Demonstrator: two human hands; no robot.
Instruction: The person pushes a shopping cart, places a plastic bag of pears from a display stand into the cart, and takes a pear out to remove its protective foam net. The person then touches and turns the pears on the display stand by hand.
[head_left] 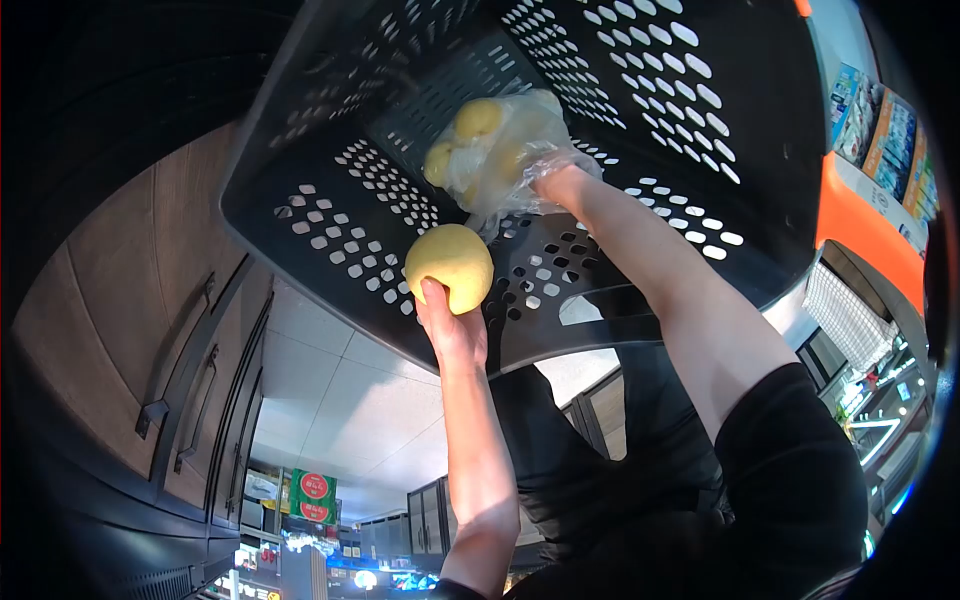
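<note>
A round yellow fruit [449, 266] rests in my left hand [455, 330], with the thumb pressed against its lower side, over the near edge of a black basket [330, 235] with perforated walls. Inside the basket, my right hand [558, 182] is at a clear plastic bag [510, 150]; the crinkled film covers the fingers. Several yellow fruits [478, 119] show in or beside the bag. The exact grip of my right hand is hidden by the film.
An orange handle [870, 235] is on the basket's right side. Brown cabinets [130, 250] with dark handles stand at the left. Packaged goods [885, 140] are at the upper right. Pale floor tiles [320, 390] show below the basket.
</note>
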